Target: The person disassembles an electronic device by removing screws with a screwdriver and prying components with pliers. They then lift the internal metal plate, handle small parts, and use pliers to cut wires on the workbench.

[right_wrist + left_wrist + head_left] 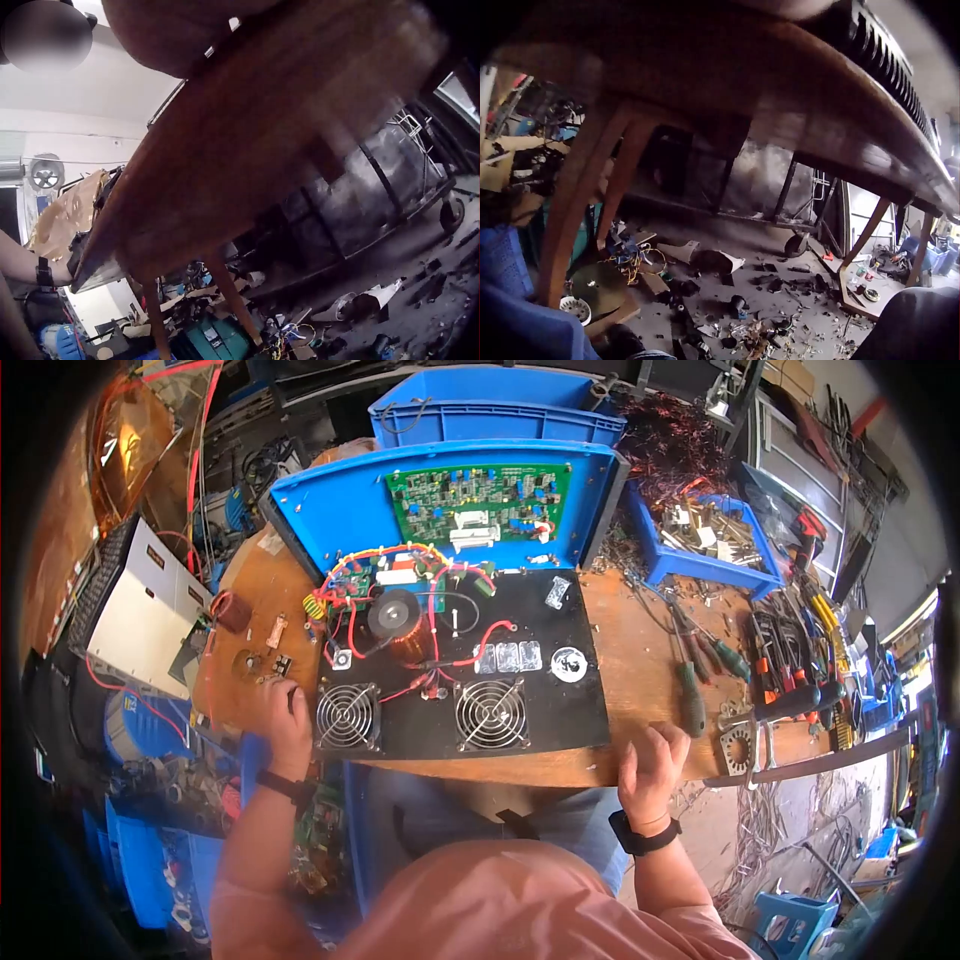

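An opened device with a blue and black metal case (400,735) lies before the person, its blue panel raised at the back. A green circuit board (480,500) is fixed inside that panel. On the black panel sit a copper-wound coil (398,622), red wires and two round fan grilles (492,714). The left hand (288,725) rests at the table's front edge, left of the nearer grille, close to some small parts (275,665). With fingers loosely bent, the right hand (652,768) lies at the front edge, right of the case. Neither hand shows anything held.
Screwdrivers (692,695) and wrenches (765,745) lie on the right of the wooden table (640,650). Behind them stands a blue tray (700,565) of metal pieces. A large blue crate (490,422) is at the back. Scrap litters the floor (757,262) underneath.
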A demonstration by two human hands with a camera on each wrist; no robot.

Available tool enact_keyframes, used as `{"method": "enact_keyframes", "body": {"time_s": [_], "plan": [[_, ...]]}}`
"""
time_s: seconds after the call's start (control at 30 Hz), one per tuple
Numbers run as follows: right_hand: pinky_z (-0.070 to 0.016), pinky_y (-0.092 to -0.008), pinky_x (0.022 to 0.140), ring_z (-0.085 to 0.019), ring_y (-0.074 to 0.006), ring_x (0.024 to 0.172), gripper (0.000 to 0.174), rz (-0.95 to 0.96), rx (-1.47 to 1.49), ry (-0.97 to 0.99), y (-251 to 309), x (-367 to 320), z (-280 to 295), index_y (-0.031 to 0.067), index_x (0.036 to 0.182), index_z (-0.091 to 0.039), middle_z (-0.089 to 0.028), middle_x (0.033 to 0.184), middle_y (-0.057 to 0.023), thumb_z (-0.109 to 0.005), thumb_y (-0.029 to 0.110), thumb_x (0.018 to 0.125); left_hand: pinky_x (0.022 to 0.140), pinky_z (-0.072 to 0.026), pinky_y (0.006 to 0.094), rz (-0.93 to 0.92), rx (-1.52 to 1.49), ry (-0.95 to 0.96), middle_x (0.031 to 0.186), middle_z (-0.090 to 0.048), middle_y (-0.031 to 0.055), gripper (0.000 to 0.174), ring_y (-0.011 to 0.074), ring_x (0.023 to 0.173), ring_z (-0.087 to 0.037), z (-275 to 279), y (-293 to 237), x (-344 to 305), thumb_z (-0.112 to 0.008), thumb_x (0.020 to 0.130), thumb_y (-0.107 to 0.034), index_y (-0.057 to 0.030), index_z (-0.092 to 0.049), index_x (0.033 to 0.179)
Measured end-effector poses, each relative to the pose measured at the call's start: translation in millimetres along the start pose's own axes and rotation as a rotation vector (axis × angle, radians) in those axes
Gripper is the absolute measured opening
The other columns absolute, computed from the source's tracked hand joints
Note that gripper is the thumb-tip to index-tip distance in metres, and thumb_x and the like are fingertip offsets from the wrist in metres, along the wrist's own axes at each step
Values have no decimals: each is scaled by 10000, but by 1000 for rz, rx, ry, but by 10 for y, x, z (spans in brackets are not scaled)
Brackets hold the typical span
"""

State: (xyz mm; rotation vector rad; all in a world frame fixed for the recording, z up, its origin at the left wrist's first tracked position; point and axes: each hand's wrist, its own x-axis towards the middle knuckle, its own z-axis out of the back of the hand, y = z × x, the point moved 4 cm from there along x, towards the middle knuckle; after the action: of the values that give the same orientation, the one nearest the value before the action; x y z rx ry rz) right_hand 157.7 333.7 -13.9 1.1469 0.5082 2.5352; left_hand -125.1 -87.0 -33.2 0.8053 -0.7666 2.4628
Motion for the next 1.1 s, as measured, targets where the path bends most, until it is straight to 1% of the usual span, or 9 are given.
{"method": "enact_keyframes", "body": {"time_s": [0.13,0.2,0.33,0.53,0.73,0.77,1.1], "plan": [[-428,-448,901,-527,-367,995,260,9,-2,-5,27,28,0,-2,1051,-609,-564,1060,-191,-660,45,800,914,-423,452,-21,56,2,1027,-574,176,128,369,1003,-535,10,12,9,-575,898,-94,-4,-583,988],[-428,-449,896,-528,-367,991,256,14,-2,-9,39,28,-6,0,1040,-610,-569,1045,-185,-659,27,791,916,-421,455,-53,75,-15,1033,-576,176,135,372,1002,-534,20,-1,8,-576,894,-104,-5,-587,985],[-428,-450,891,-531,-366,982,251,37,5,-30,66,49,-14,4,1018,-613,-576,1027,-180,-653,-6,770,919,-418,461,-52,68,-20,1037,-575,175,135,375,1009,-532,67,-86,51,-574,891,-109,-7,-588,979],[-426,-452,901,-532,-371,983,267,32,-1,-15,84,44,9,8,1020,-615,-571,1052,-183,-637,-30,756,917,-414,463,-38,65,-18,1039,-566,178,123,377,1016,-527,57,-79,33,-586,883,-97,-5,-583,965],[-415,-462,922,-523,-372,1003,279,36,6,-13,50,5,-11,11,1036,-613,-565,1067,-178,-633,-27,761,897,-412,465,-35,27,-42,1022,-556,167,96,366,995,-515,90,-173,67,-595,879,-83,-13,-569,940],[-414,-461,919,-521,-370,1003,279,50,-17,-18,40,-4,-20,11,1040,-606,-565,1056,-177,-631,-27,765,886,-410,465,-67,21,-66,1019,-555,164,94,362,983,-511,80,-162,60,-597,878,-84,-20,-562,937],[-420,-451,900,-525,-359,992,254,88,-39,12,71,18,-17,10,1056,-597,-567,1046,-174,-609,-38,807,872,-407,466,-80,24,-73,1000,-553,156,121,360,965,-498,103,-209,79,-616,858,-91,-24,-561,943]]}}
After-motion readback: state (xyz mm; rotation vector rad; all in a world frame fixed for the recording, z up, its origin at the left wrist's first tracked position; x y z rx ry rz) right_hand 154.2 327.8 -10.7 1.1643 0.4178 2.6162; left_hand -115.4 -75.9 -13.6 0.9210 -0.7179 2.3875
